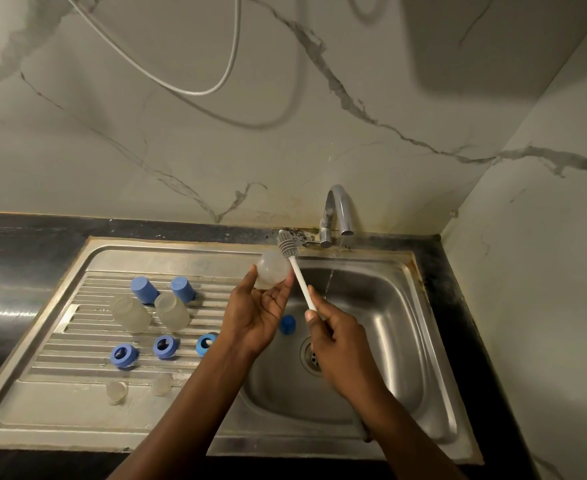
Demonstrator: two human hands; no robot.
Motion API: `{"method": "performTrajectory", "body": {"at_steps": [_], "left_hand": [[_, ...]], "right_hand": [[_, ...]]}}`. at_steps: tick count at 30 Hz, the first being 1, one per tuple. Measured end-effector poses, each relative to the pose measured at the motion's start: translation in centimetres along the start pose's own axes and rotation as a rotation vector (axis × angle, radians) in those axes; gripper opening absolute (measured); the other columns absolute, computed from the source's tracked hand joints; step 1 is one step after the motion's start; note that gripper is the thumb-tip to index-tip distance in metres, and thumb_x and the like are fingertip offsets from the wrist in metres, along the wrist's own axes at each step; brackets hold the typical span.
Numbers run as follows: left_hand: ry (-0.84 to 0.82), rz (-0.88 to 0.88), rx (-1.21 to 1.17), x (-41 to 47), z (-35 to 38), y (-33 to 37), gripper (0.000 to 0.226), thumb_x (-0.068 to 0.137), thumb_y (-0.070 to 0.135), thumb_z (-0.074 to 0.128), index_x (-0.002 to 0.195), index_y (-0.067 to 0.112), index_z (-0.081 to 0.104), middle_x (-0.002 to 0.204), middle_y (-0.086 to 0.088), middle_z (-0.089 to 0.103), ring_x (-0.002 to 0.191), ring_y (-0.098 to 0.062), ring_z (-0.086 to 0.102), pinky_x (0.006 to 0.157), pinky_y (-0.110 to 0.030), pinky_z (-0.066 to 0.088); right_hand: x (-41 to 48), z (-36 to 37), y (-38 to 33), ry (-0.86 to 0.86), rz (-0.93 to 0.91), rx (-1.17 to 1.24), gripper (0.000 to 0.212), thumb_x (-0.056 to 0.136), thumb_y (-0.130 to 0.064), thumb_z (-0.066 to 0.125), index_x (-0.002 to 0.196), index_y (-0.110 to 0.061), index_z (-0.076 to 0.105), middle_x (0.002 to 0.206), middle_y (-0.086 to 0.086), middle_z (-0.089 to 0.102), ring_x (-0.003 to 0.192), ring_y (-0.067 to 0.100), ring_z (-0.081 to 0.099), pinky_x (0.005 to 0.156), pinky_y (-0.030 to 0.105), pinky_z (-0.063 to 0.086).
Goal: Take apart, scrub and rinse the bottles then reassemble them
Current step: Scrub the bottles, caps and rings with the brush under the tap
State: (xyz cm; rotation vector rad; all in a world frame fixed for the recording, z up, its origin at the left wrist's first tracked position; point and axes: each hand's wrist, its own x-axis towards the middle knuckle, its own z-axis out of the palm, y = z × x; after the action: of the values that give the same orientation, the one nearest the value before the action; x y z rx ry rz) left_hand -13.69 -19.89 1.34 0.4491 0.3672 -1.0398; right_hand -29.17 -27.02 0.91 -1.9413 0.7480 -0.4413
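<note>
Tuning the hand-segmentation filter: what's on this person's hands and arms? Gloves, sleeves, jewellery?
Nothing worn that shows. The left hand and right hand are bare: no gloves, no rings visible. The left forearm and right forearm are bare down to the frame's bottom edge, with no sleeve or cuff in view, and no watch or bracelet that I can make out.

On the ribbed steel draining board (60, 408) left of the steel basin (389, 299) stand two blue plastic caps (144, 289) rearmost, two clear plastic bottles (132, 313) before them, three blue plastic rings (124, 355) nearer, two clear teats (116, 392) frontmost; another blue cap (288, 324) lies in the basin.
</note>
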Motion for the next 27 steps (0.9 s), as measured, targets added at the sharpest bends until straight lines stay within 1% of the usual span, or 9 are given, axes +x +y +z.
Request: {"method": "performTrajectory", "body": {"at_steps": [3, 6, 10, 13, 16, 18, 20, 23, 27], "left_hand": [[-0.007, -0.004, 0.046, -0.1, -0.4, -0.6, 0.053, 0.109, 0.034, 0.054, 0.149, -0.001, 0.047, 0.137, -0.03, 0.065, 0.116, -0.037, 0.073, 0.097, -0.043, 0.059], [-0.011, 0.024, 0.082, 0.1, -0.5, -0.2, 0.053, 0.108, 0.034, 0.055, 0.149, 0.001, 0.049, 0.138, -0.029, 0.065, 0.122, -0.037, 0.07, 0.1, -0.044, 0.058], [0.034, 0.115, 0.23, 0.5, -1.1, 0.7, 0.056, 0.101, 0.036, 0.065, 0.146, 0.005, 0.052, 0.134, -0.025, 0.069, 0.125, -0.037, 0.069, 0.1, -0.045, 0.058], [0.037, 0.214, 0.446, 0.1, -1.6, 1.3, 0.054, 0.093, 0.032, 0.072, 0.141, 0.013, 0.058, 0.133, -0.018, 0.071, 0.119, -0.035, 0.072, 0.097, -0.047, 0.062], [0.016, 0.315, 0.663, -0.5, -1.9, 1.8, 0.056, 0.085, 0.026, 0.074, 0.139, 0.023, 0.058, 0.131, -0.006, 0.072, 0.12, -0.029, 0.071, 0.089, -0.041, 0.065], [0.015, 0.368, 0.812, -0.7, -2.2, 2.0, 0.064, 0.082, 0.028, 0.078, 0.142, 0.03, 0.055, 0.135, -0.002, 0.068, 0.122, -0.026, 0.068, 0.086, -0.034, 0.063], [-0.013, 0.429, 0.986, -0.8, -2.5, 2.0, 0.063, 0.081, 0.031, 0.081, 0.139, 0.035, 0.057, 0.133, 0.001, 0.067, 0.12, -0.022, 0.068, 0.086, -0.033, 0.063], [-0.029, 0.515, 1.196, -0.6, -2.8, 2.7, 0.063, 0.079, 0.035, 0.085, 0.136, 0.041, 0.059, 0.129, 0.008, 0.067, 0.117, -0.016, 0.069, 0.092, -0.036, 0.062], [-0.01, 0.604, 1.447, 0.1, -3.2, 4.4, 0.067, 0.083, 0.031, 0.09, 0.141, 0.04, 0.058, 0.141, 0.01, 0.061, 0.126, -0.016, 0.061, 0.098, -0.036, 0.058]], "right_hand": [[0.7, -0.2, 0.3, -0.009, 0.015, 0.002, 0.045, 0.108, -0.035, 0.054, 0.153, -0.042, 0.049, 0.081, -0.025, 0.052, 0.068, -0.009, 0.052, 0.071, 0.011, 0.04], [-0.1, -0.5, 0.4, -0.019, 0.038, 0.016, 0.045, 0.108, -0.032, 0.054, 0.15, -0.046, 0.048, 0.068, -0.028, 0.05, 0.064, -0.008, 0.056, 0.063, 0.009, 0.039], [-1.8, -0.9, 1.3, -0.035, 0.064, 0.046, 0.043, 0.107, -0.033, 0.055, 0.142, -0.057, 0.047, 0.063, -0.026, 0.054, 0.059, -0.005, 0.054, 0.063, 0.014, 0.041], [-2.7, -1.9, 2.0, -0.076, 0.092, 0.067, 0.045, 0.108, -0.03, 0.055, 0.137, -0.063, 0.048, 0.061, -0.009, 0.057, 0.052, 0.002, 0.049, 0.054, 0.02, 0.042], [-2.7, -2.9, 2.2, -0.069, 0.112, 0.079, 0.043, 0.107, -0.028, 0.058, 0.136, -0.059, 0.052, 0.062, -0.004, 0.062, 0.051, 0.001, 0.051, 0.053, 0.017, 0.042], [-2.3, -3.2, 1.8, -0.055, 0.096, 0.07, 0.042, 0.106, -0.029, 0.059, 0.138, -0.056, 0.055, 0.066, 0.005, 0.062, 0.052, 0.003, 0.051, 0.053, 0.021, 0.043], [-1.8, -3.5, 1.2, -0.057, 0.067, 0.051, 0.041, 0.105, -0.032, 0.06, 0.141, -0.052, 0.057, 0.072, 0.011, 0.065, 0.054, 0.01, 0.052, 0.054, 0.028, 0.046], [-1.3, -4.2, 0.3, -0.078, 0.028, -0.011, 0.04, 0.105, -0.036, 0.06, 0.142, -0.05, 0.058, 0.077, 0.009, 0.068, 0.069, 0.025, 0.064, 0.069, 0.04, 0.056], [-1.1, -4.6, 0.3, -0.09, 0.01, -0.062, 0.041, 0.105, -0.038, 0.059, 0.143, -0.052, 0.056, 0.08, 0.005, 0.07, 0.073, 0.023, 0.068, 0.073, 0.043, 0.059]]}}
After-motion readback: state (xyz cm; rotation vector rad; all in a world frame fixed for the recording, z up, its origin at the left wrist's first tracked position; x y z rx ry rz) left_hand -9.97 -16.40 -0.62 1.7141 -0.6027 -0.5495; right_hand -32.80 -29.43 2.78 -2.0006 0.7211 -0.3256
